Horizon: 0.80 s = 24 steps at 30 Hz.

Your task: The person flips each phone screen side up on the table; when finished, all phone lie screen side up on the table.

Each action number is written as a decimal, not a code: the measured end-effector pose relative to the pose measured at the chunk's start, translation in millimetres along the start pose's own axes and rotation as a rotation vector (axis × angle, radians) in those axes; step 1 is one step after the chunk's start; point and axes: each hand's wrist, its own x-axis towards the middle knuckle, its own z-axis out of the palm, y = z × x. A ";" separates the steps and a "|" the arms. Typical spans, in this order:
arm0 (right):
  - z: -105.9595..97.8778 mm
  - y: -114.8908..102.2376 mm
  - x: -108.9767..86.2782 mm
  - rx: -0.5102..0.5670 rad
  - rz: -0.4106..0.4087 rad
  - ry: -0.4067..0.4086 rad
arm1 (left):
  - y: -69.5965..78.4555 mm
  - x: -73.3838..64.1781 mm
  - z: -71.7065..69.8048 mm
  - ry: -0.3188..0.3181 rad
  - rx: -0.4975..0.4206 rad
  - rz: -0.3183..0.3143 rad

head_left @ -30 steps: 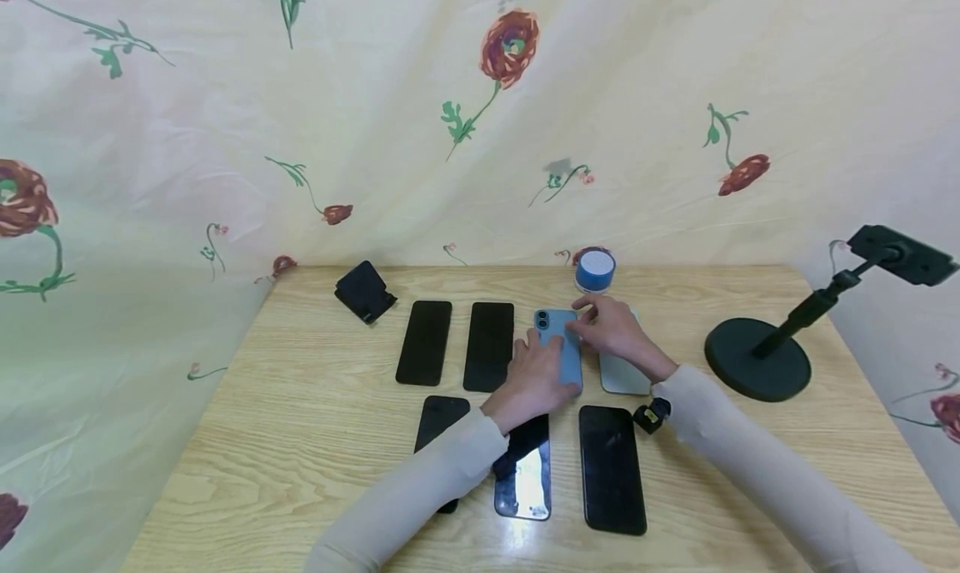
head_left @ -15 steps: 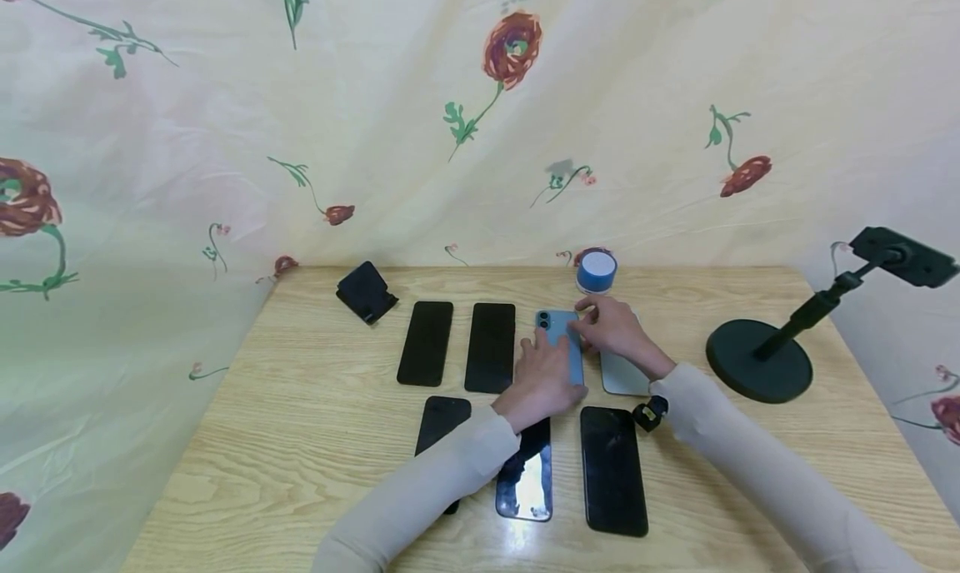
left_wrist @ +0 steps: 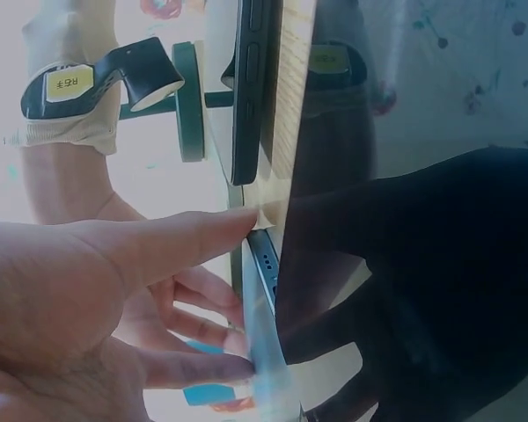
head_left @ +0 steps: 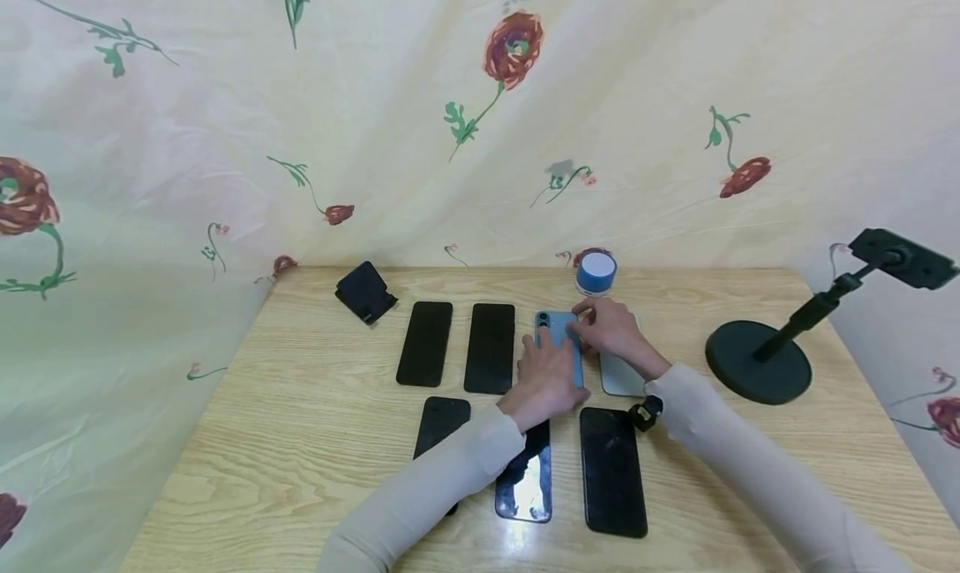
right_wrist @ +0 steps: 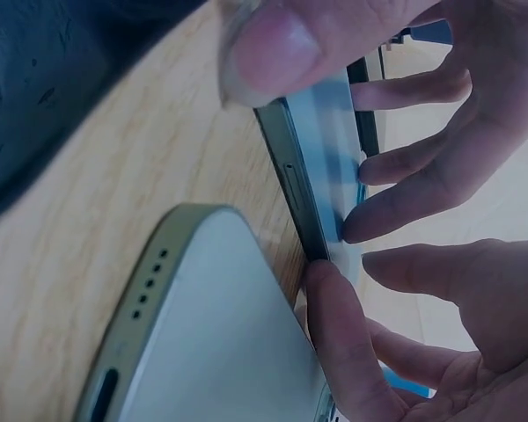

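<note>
A light blue smartphone (head_left: 558, 327) lies back up on the table, camera at its far left corner. My left hand (head_left: 542, 379) spreads its fairly straight fingers over the phone's back, with the thumb at its near edge, as the right wrist view also shows. At the phone's right side is my right hand (head_left: 611, 330); in the right wrist view its thumb (right_wrist: 339, 338) touches the side edge, and the index finger is just above it, apart from the thumb. A pale silver phone (head_left: 621, 377) lies partly under my right hand.
Several black phones surround them: two in the back row (head_left: 423, 344), others nearer, one (head_left: 612, 473) at the front right. My left sleeve covers parts of two. A blue round item (head_left: 596, 273), a black folded object (head_left: 366, 291) and a black stand (head_left: 759, 362) stand farther out.
My left hand has shifted slightly to the right over the blue phone, its wrist clearing more of the glossy phone below. The right hand has hardly moved.
</note>
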 end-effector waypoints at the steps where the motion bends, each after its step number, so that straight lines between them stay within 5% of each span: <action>1: 0.2 -0.4 0.1 0.004 0.001 -0.001 | -0.5 -0.3 -0.2 0.003 0.000 0.001; 24: 3.0 -4.7 2.6 0.002 0.020 -0.013 | -4.3 2.7 -0.2 -0.003 0.007 0.027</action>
